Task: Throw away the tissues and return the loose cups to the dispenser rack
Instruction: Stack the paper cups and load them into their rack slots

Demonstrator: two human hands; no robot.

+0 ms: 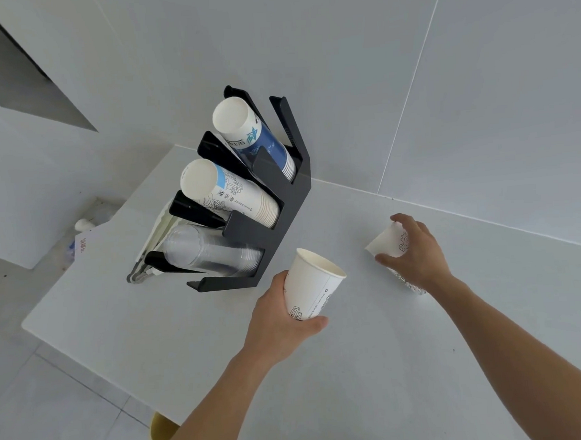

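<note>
Item: dispenser rack [278,200], black, three tiers, far left on the white counter [391,366]; top tier, blue-printed cup stack [254,137]; middle tier, white printed paper cup stack [230,192]; bottom tier, clear plastic cup stack [210,251].
Item: left hand [281,324], wrapped around a white paper cup [311,286], upright, near right of the rack's foot.
Item: right hand [415,253], closed around a second paper cup [386,241], tilted on its side, touching or just above the counter; cannot tell which.
Tissues: none visible on the counter; disposal apparently done.
Outstanding: both loose cups not yet racked; judged to belong with the middle stack.
</note>
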